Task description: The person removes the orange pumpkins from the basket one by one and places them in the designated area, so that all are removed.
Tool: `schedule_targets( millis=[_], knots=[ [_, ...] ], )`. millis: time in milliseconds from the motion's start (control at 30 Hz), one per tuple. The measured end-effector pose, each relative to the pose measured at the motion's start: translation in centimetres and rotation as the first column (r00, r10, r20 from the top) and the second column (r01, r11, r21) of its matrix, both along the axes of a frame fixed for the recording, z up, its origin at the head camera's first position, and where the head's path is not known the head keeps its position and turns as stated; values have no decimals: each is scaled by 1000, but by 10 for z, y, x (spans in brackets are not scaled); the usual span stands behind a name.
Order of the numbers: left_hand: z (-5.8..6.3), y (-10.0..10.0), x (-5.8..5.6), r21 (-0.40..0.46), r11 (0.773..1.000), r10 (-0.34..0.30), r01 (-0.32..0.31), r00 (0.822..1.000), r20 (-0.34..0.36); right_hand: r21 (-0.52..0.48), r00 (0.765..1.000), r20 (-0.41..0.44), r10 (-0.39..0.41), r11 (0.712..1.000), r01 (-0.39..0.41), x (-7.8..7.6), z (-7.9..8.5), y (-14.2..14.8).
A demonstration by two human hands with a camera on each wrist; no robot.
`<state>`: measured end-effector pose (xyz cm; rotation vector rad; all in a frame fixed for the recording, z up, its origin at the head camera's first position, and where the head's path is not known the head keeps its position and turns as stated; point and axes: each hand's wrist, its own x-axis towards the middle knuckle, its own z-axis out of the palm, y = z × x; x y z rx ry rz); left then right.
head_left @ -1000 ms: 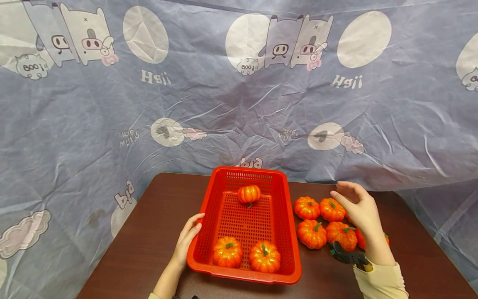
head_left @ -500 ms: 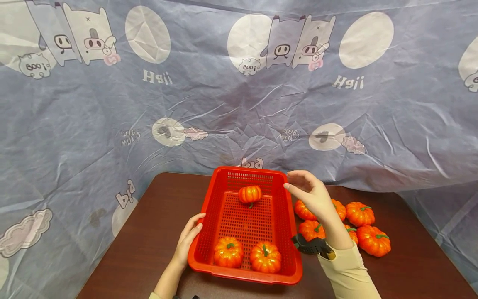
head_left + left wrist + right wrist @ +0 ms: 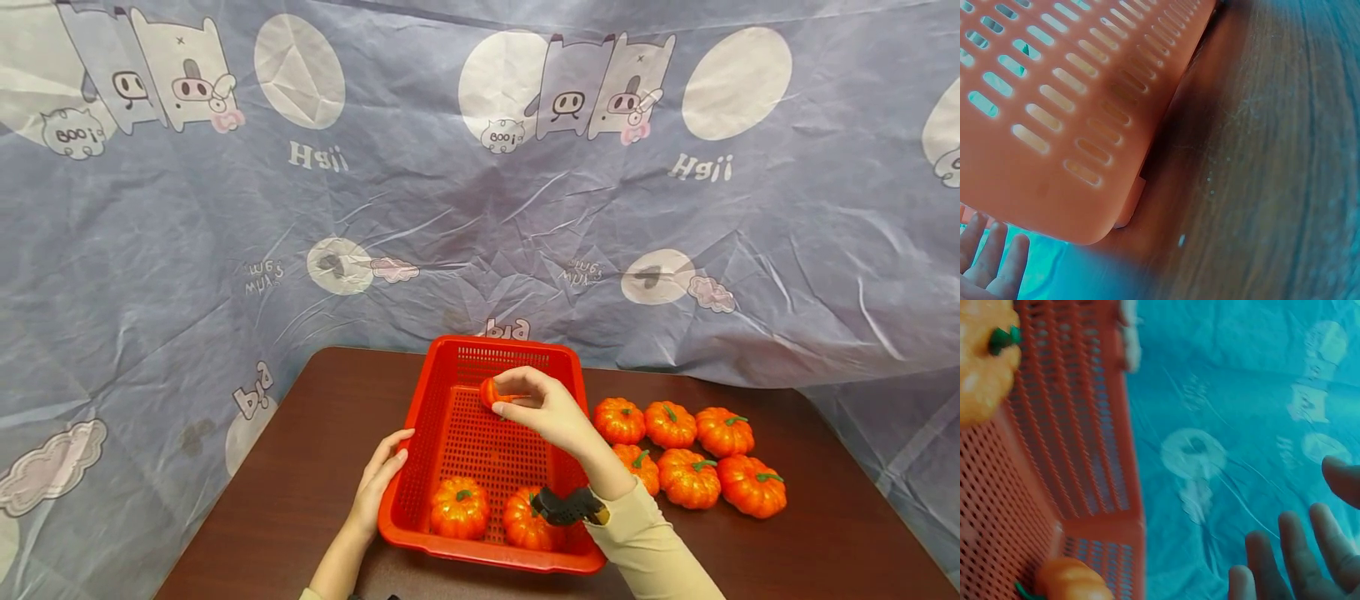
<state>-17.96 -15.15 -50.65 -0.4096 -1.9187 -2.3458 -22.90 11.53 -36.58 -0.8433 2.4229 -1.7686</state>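
"How many pumpkins lie before us?"

"I count nine, orange and ribbed: three inside one red slotted plastic basket (image 3: 480, 553), the far pumpkin (image 3: 491, 393) at twelve o'clock, two near pumpkins (image 3: 459, 508) at five and seven; six loose pumpkins (image 3: 688, 478), two rows of three, on the table (image 3: 300, 467) at three o'clock."

"And the two hands?"

"Left hand (image 3: 375, 482): fingers nearly straight, touching the nine-o'clock rim. Right hand (image 3: 553, 415): above the basket before the far pumpkin, half spread, thumb apart, empty."
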Motion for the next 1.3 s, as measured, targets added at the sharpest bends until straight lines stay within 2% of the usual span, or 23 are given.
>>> schedule_targets(
  millis=[133, 200, 333, 433, 700, 1033, 1300],
  knots=[
    [0, 1, 0, -5, 1000, 6, -6, 1000, 1, 36, 999, -1, 53, 998, -53, 3, -10, -11],
    [0, 1, 0, -3, 1000, 5, -5, 1000, 2, 56, 997, 2, 80, 995, -80, 9, -6, -16],
    [0, 1, 0, 8, 1000, -6, 6, 1000, 6, 113, 990, -5, 143, 983, -142, 8, -17, -21],
    [0, 0, 0, 13, 1000, -14, 14, 1000, 1, 151, 980, -14, 199, 969, -194, 0, -32, -24],
    [0, 0, 0, 11, 1000, -26, 26, 1000, -9, 239, 941, 59, 333, 911, -337, -2, -46, -35],
    [1, 0, 0, -6, 1000, -11, 11, 1000, -14, 254, 893, 134, 429, 856, -450, -6, -61, -41],
    [1, 1, 0, -13, 1000, 1, -1, 1000, -14, 306, 866, 241, 438, 812, -496, -5, -66, -44]
  ],
)
